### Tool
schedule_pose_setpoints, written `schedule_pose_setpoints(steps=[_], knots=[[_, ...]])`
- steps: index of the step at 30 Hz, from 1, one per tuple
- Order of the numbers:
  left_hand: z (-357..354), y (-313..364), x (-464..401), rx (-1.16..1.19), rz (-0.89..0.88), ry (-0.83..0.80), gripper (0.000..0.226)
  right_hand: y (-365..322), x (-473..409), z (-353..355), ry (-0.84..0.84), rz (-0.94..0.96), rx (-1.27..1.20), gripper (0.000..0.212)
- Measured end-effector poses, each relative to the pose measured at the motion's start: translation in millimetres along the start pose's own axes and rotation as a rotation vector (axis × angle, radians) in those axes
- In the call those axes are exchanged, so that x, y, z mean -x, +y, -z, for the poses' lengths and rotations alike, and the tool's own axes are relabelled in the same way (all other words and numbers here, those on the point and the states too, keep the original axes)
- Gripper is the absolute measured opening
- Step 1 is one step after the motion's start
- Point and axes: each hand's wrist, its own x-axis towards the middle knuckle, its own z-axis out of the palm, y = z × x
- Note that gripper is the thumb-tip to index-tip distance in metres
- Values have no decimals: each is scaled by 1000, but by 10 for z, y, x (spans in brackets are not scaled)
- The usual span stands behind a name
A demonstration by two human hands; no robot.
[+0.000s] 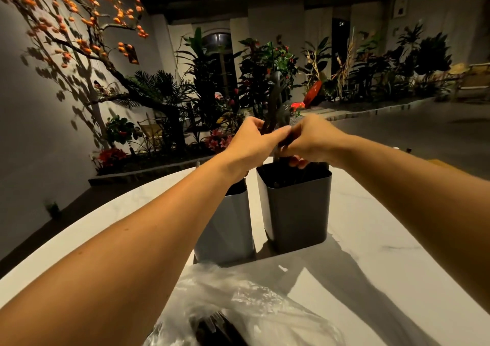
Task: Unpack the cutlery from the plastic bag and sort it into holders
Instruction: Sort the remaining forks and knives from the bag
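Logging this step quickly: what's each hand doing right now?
Left hand: grips the black cutlery.
Right hand: fingers curled on the same cutlery.

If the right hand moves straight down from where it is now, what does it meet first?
Most likely the dark holder: the right hand, gripping black cutlery, hovers just above its open top, though depth is unclear.
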Motion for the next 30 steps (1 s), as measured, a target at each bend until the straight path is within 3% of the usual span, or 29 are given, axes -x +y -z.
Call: schedule_pose_setpoints(steps=[3,6,10,15,17,25,30], knots=[[67,-18,-11,21,52,56,35,9,0,-12,16,-39,36,27],[155,14,11,52,-27,105,14,-11,53,22,98,-2,97,32],[317,138,135,214,-23,92,28,-185,144,68,261,200,-46,32],[559,239,446,267,28,-303,22,-607,332,59,-156,239,-590,23],[649,228,516,266,38,-374,21,-719,348,8,-209,283,-673,20],[1002,163,522,209,-72,-155,14,-1143,355,-235,62,546,-295,7],[1023,33,434,75,-139,-25,18,-1137,190,-312,201,559,-47,2]])
